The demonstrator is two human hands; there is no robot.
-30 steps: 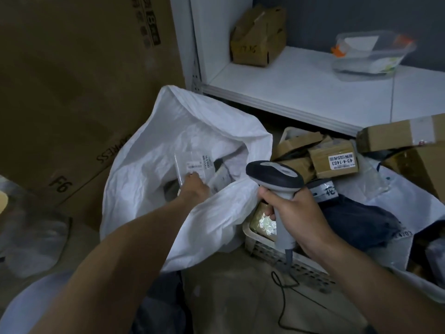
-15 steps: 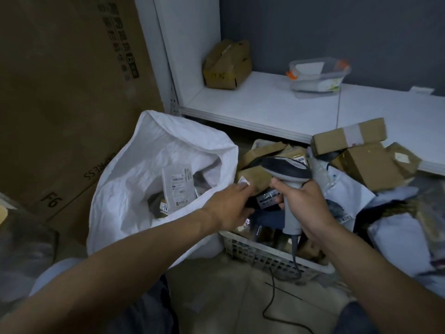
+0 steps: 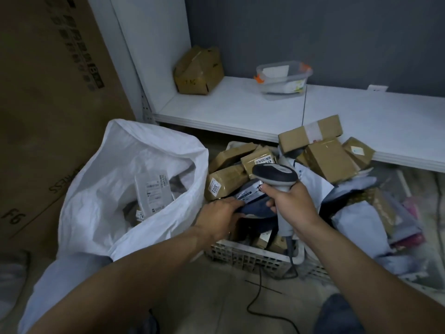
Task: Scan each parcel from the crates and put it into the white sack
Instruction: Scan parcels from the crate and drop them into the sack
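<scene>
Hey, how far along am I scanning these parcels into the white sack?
Done: a few labelled parcels lie inside the white sack. In hand: the left hand grips a dark parcel in the crate, the right hand holds the scanner above it. Left: many brown boxes and bags wait there.

Sack [image 3: 101,189] sits left of the crate [image 3: 243,255], touching it, a packet [image 3: 153,191] inside it, big carton [image 3: 48,92] behind on my left. Crate is heaped with parcels [image 3: 226,182], more piled to its right; behind it I see the shelf [image 3: 240,112] carrying a box [image 3: 198,71] at left and a tub [image 3: 284,79] further right.
</scene>
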